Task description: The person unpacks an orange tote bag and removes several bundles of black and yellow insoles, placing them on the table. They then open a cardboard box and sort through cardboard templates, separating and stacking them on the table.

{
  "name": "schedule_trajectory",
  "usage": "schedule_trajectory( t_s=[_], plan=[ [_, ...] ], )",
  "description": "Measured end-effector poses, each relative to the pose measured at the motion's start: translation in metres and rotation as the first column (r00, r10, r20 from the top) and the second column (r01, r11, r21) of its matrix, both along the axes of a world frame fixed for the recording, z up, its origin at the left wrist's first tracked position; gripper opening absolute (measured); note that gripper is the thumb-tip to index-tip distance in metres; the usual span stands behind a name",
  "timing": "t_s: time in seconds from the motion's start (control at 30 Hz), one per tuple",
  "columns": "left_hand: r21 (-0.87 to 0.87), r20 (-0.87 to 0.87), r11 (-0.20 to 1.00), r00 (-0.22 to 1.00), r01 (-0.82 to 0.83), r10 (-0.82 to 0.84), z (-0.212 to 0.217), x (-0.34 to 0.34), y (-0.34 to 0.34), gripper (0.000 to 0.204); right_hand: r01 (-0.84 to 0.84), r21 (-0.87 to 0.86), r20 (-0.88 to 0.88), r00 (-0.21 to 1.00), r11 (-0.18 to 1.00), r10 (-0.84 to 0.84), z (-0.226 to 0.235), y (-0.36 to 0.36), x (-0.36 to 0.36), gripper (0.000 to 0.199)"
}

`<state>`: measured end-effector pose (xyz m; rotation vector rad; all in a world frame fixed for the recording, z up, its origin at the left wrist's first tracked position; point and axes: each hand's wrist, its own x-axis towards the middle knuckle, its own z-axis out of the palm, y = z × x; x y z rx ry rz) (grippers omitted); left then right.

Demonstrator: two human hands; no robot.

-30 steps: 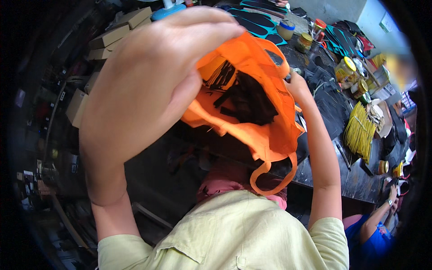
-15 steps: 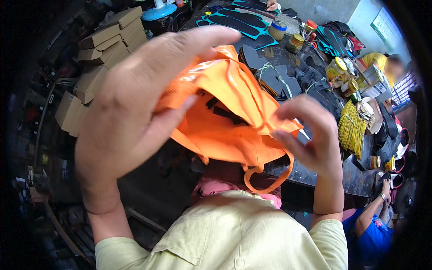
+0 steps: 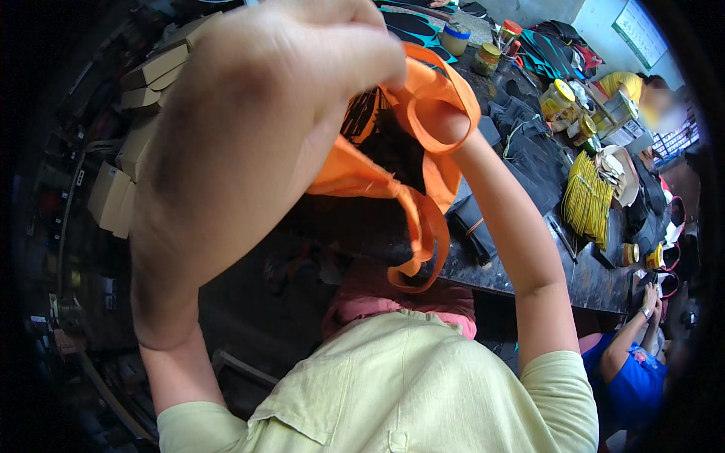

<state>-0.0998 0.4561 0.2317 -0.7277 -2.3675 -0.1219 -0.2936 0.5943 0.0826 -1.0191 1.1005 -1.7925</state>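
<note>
An orange cloth bag [image 3: 351, 172] hangs in front of me above the near edge of the bench, its mouth facing me and dark pieces inside. Its upper rim is pinched by my left hand [image 3: 332, 57], which is blurred. My right hand [image 3: 445, 122] has gone into the bag's mouth behind a looped orange strap; the fabric hides its fingers, so what they hold cannot be seen. Another orange strap [image 3: 430, 253] dangles from the lower rim.
The dark workbench [image 3: 521, 283] holds black cut pieces [image 3: 529, 143], a yellow cord bundle [image 3: 587, 200] and jars [image 3: 559, 98]. Cardboard boxes [image 3: 113, 192] are stacked at left. A person in yellow [image 3: 627, 83] is at far right, another in blue [image 3: 623, 385] at lower right.
My right hand has moved from the bag's right rim up and into its mouth. My left hand has risen toward the top, turning the bag and lifting its upper rim.
</note>
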Motion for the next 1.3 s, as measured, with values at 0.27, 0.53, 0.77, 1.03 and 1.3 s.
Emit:
schedule_trajectory(
  t_s=[0.27,0.53,0.77,1.03,1.3],
  plan=[
    [0.217,0.006,0.971,0.995,0.098,-0.101,-0.005,-0.012,0.004,0.034,0.175,-0.138,0.135,0.978,0.975,-0.157,-0.028,-0.017,0.015,0.043],
    [0.293,0.096,0.955,0.992,0.054,-0.086,-0.023,-0.009,-0.009,0.031,-0.008,-0.001,0.045,0.999,1.000,0.008,-0.044,-0.003,0.004,0.041],
    [0.174,0.063,0.981,0.995,-0.083,0.073,-0.003,0.008,-0.029,0.035,-0.046,-0.042,0.190,0.980,0.998,0.053,-0.040,-0.026,-0.011,0.046],
    [0.271,0.197,0.950,0.975,-0.153,0.101,-0.018,0.039,-0.041,0.046,0.160,0.228,-0.291,0.953,0.960,-0.089,-0.036,0.016,0.067,0.052],
    [0.630,-0.014,0.775,0.997,-0.048,0.073,-0.042,0.023,-0.053,0.029,0.347,0.540,-0.633,0.768,0.767,0.099,-0.043,-0.015,0.110,0.057]
  ],
)
